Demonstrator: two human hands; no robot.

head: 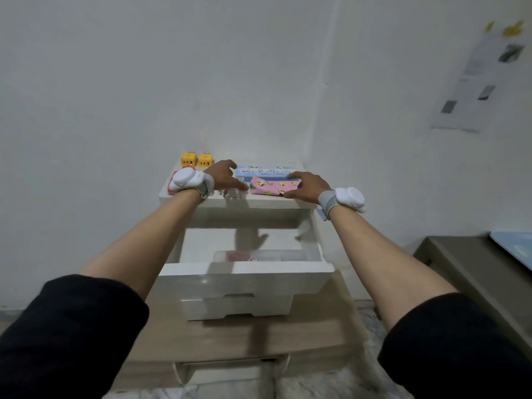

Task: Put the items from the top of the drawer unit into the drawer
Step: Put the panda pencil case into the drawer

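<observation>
From the head camera, both arms reach to the top of the white drawer unit (288, 203). The right hand (309, 187) pinches the pink pouch (275, 188) — thumb under, fingers on top. The left hand (226, 175) is spread, fingers apart, just beside the pouch. Behind lie a blue box (263, 170) and 2 yellow blocks (197, 159). The drawer (244, 276) below stands pulled out.
</observation>
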